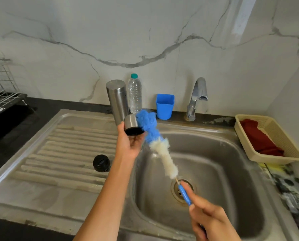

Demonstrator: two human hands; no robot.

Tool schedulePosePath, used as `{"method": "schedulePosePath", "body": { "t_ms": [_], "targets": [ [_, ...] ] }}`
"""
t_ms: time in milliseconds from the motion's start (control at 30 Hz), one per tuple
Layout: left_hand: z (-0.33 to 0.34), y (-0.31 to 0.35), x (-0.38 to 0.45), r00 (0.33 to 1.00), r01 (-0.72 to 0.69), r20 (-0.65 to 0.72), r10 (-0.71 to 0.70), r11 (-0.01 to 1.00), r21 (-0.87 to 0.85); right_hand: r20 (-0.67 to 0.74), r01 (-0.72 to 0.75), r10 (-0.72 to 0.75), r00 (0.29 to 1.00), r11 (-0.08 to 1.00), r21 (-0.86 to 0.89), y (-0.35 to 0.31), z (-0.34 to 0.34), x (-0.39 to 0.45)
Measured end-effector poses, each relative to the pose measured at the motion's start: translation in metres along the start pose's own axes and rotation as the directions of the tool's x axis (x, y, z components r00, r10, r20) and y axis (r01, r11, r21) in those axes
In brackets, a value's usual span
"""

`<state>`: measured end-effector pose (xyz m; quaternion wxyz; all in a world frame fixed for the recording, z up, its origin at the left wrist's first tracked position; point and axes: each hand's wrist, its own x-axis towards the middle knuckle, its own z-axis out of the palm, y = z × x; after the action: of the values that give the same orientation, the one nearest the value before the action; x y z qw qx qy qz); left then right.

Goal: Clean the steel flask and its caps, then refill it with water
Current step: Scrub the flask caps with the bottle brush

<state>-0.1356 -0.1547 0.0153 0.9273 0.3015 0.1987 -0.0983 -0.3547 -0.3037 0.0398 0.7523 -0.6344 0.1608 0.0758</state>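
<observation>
The steel cap point(132, 124) sits in the left hand point(130, 143), over the sink's point(214, 162) left edge; the blue brush head point(147, 123) touches it. The right hand point(210, 219) grips the brush handle point(184, 195); the steel flask point(117, 100) stands upside down just behind; the black cap point(101, 162) lies on the drainboard point(58, 153), near left.

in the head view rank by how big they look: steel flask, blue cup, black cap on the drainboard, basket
1. basket
2. steel flask
3. blue cup
4. black cap
The cap is nearer the camera yet looks smallest.

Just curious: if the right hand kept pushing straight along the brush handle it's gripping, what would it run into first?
Probably the steel cap held in the left hand; the brush tip is already beside it.
</observation>
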Motion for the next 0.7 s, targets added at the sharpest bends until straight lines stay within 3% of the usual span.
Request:
{"method": "schedulePosePath", "body": {
  "t_ms": [133, 300, 400, 467, 567, 700],
  "targets": [
    [-0.002, -0.008, 0.0, 0.999, 0.041, 0.025, -0.042, 0.999, 0.021, -0.027, -0.029, 0.028, 0.999, 0.999, -0.035, -0.004, 0.001, 0.018],
    [-0.006, 0.002, -0.007, 0.988, 0.101, 0.119, -0.101, 0.995, 0.004, -0.058, 0.04, -0.041, 0.997, 0.999, -0.008, 0.004, 0.003, -0.001],
    [-0.003, -0.002, -0.008, 0.985, 0.039, 0.163, -0.061, 0.99, 0.137, -0.071, 0.024, -0.024, 0.997, 1.0, -0.001, 0.003, 0.005, 0.006],
    [0.003, -0.006, -0.007, 0.99, 0.015, 0.139, -0.035, 0.99, 0.142, -0.062, 0.026, -0.028, 0.998, 0.999, -0.048, -0.001, 0.01, 0.012],
    [0.002, -0.002, -0.001, 0.999, 0.001, 0.04, -0.005, 0.995, 0.104, -0.066, 0.046, -0.045, 0.997, 0.999, 0.016, 0.003, 0.015, 0.0],
    [-0.002, -0.009, -0.002, 1.0, -0.022, 0.021, 0.018, 0.982, 0.19, -0.057, 0.007, -0.007, 0.998, 1.0, 0.009, 0.002, 0.009, 0.009]
  ]
}}
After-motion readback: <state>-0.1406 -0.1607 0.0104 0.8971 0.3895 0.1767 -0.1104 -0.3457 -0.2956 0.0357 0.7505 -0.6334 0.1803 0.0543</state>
